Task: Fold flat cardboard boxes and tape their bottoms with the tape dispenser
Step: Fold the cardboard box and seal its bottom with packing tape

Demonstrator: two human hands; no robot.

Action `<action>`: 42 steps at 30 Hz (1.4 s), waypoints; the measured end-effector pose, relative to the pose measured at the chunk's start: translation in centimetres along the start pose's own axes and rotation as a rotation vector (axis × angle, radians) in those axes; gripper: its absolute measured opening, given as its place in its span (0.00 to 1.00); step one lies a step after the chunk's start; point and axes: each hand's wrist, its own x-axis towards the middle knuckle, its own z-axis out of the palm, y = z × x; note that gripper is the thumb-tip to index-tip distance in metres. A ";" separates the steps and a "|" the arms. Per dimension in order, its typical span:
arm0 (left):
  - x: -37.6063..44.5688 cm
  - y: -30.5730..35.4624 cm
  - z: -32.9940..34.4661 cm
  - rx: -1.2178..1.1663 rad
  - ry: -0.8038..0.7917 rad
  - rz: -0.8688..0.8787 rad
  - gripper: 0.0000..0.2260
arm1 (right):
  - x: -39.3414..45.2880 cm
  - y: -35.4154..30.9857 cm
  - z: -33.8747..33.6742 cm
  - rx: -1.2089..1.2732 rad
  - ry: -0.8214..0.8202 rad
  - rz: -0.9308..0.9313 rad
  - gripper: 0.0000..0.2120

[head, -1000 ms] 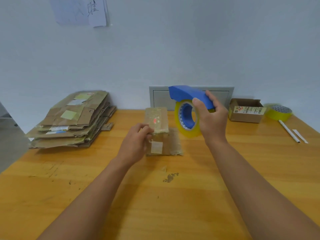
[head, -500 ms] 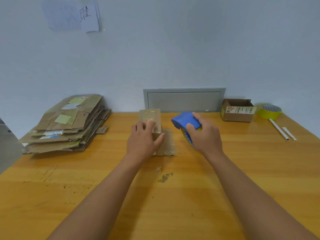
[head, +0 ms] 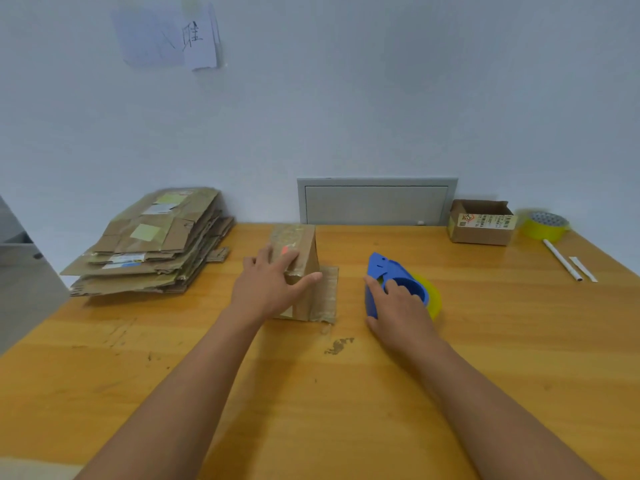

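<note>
On the yellow wooden bench, the left hand lies over the small folded brown cardboard box at centre, fingers spread, thumb round its near corner. Just right, the right hand rests on the blue tape dispenser lying flat, fingers loosely curved over it. Flat cardboard boxes are stacked far left.

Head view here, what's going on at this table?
A person is taping up cardboard boxes at a wooden table. Their left hand rests on a small folded box, fingers spread over its taped top. Their right hand rests on the blue tape dispenser, which lies on the table beside the box. A stack of flat boxes waits at far left. An open small box and a spare tape roll sit at far right.
</note>
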 end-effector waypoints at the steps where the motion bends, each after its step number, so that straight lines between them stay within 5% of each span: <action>1: 0.0 -0.1 -0.2 -0.012 -0.001 0.001 0.38 | 0.3 -0.2 -0.4 -0.028 -0.037 0.021 0.34; 5: 1.3 -1.0 -1.1 -0.245 0.060 -0.044 0.32 | 2.4 -2.3 -3.0 -0.123 0.019 0.090 0.27; 9: 3.4 -2.0 -1.7 -0.465 -0.005 -0.189 0.29 | 6.0 -6.5 -4.7 0.533 -0.094 0.069 0.33; 12: 4.3 -2.5 -2.0 -0.653 -0.100 -0.198 0.29 | 8.2 -9.0 -4.4 0.795 -0.190 0.081 0.30; 15: 4.6 -3.1 -2.4 -0.824 -0.078 -0.139 0.38 | 9.8 -9.8 -3.8 0.964 -0.076 0.073 0.18; 17: 4.6 -3.5 -3.0 -0.874 -0.012 -0.074 0.46 | 10.2 -9.6 -3.9 1.029 0.030 0.036 0.24; 19: 4.3 -3.5 -3.4 -0.820 0.087 0.013 0.45 | 10.3 -9.1 -4.0 1.005 0.123 -0.051 0.35; 22: 4.0 -3.0 -3.1 -0.708 0.287 0.106 0.25 | 9.9 -8.8 -4.2 0.912 0.165 -0.173 0.42; 28: 2.8 -3.5 -0.9 -0.682 0.383 0.196 0.16 | 8.8 -8.4 -3.2 0.716 0.235 -0.257 0.22; 42: 0.5 -3.9 -1.9 -0.709 0.404 0.180 0.06 | 7.5 -8.7 -4.3 0.578 0.239 -0.329 0.21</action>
